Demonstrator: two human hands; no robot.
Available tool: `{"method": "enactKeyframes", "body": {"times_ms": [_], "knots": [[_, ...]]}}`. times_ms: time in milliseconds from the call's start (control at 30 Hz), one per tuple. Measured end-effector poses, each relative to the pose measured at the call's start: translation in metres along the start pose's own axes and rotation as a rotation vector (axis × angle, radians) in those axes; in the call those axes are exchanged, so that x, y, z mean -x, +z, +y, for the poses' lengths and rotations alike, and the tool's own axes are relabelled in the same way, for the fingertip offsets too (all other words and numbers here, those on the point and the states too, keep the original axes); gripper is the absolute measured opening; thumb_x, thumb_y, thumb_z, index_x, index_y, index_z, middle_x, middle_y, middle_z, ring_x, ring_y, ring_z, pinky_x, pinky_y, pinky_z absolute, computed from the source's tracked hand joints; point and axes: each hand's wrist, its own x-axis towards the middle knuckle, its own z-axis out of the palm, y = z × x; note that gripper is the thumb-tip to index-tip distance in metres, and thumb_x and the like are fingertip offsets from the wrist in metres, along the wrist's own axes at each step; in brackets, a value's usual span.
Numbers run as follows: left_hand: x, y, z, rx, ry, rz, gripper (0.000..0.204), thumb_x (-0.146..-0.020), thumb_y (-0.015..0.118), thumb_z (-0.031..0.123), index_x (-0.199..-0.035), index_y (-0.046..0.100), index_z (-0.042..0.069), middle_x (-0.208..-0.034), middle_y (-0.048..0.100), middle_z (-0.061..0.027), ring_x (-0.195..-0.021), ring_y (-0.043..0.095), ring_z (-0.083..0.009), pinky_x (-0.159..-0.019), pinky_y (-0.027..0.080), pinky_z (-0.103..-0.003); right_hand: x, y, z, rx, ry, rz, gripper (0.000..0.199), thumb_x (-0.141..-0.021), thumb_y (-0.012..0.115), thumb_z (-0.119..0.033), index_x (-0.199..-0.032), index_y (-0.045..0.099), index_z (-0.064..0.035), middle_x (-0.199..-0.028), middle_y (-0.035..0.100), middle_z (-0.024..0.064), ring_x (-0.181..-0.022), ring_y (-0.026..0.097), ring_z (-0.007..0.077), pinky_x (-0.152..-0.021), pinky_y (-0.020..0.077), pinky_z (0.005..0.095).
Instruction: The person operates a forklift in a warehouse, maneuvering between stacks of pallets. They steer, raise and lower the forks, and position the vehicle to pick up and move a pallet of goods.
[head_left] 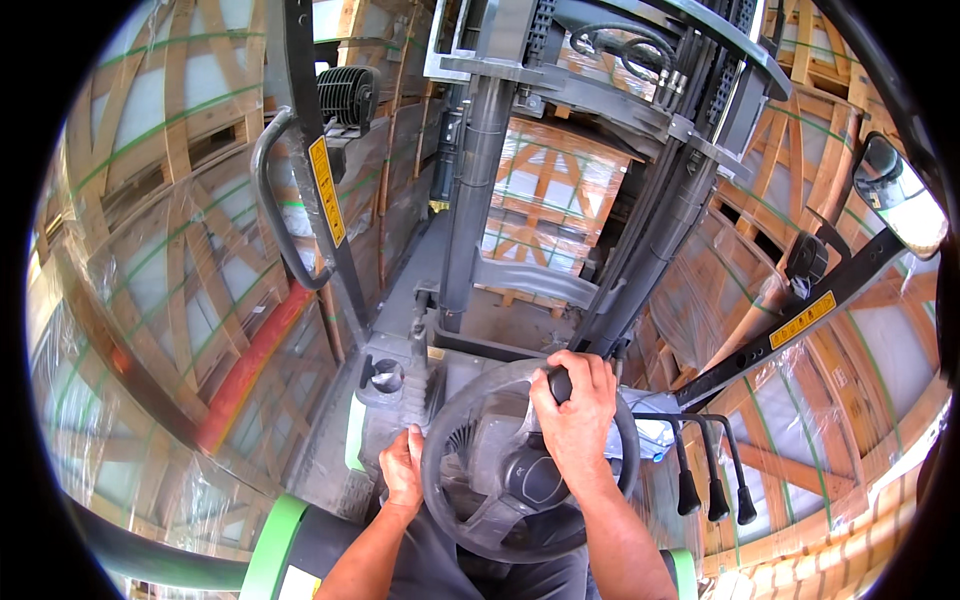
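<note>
I sit at the controls of a forklift. My right hand is closed over the black spinner knob at the top right of the steering wheel. My left hand is just left of the wheel's rim, fingers curled and thumb pointing up. Whatever it grips, if anything, is hidden beneath the fingers. Right of the wheel hang three black-knobbed control levers, with no hand on them. A blue-and-white plastic-wrapped item lies behind the levers.
Ahead stands the lift mast with chains and hoses. Beyond it is a wrapped wooden crate. Stacked crates rise close on the left, more crates on the right. A grab handle and a mirror flank the cab.
</note>
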Motion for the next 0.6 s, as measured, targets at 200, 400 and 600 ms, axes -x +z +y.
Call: {"method": "enactKeyframes", "body": {"times_ms": [200, 400, 600], "knots": [[0.021, -0.014, 0.003, 0.031, -0.062, -0.001, 0.042, -0.104, 0.052, 0.029, -0.077, 0.059, -0.002, -0.058, 0.054, -0.019, -0.051, 0.047, -0.0238, -0.055, 0.042, -0.044, 0.014, -0.008, -0.023, -0.044, 0.029, 0.048, 0.03, -0.071, 0.08, -0.008, -0.097, 0.064, -0.0101, -0.097, 0.063, 0.0083, -0.089, 0.06, 0.0299, -0.081, 0.0468, 0.0428], [0.052, -0.043, -0.005, 0.025, -0.081, -0.018, 0.046, -0.104, 0.051, 0.034, -0.078, 0.059, -0.004, -0.057, 0.053, -0.0177, -0.054, 0.044, -0.0202, -0.056, 0.042, -0.043, 0.036, -0.027, -0.055, -0.055, 0.04, 0.06, 0.03, -0.071, 0.079, -0.007, -0.097, 0.065, -0.0087, -0.098, 0.063, 0.0086, -0.088, 0.06, 0.03, -0.08, 0.0466, 0.0427], [0.083, -0.064, 0.016, 0.058, -0.101, -0.002, 0.048, -0.104, 0.051, 0.035, -0.077, 0.058, -0.004, -0.057, 0.049, -0.0162, -0.057, 0.04, -0.017, -0.055, 0.041, -0.043, 0.051, -0.055, -0.074, -0.078, 0.06, 0.065, 0.031, -0.071, 0.079, -0.006, -0.099, 0.065, -0.0083, -0.099, 0.063, 0.0089, -0.089, 0.06, 0.0305, -0.082, 0.0466, 0.0431]]}}
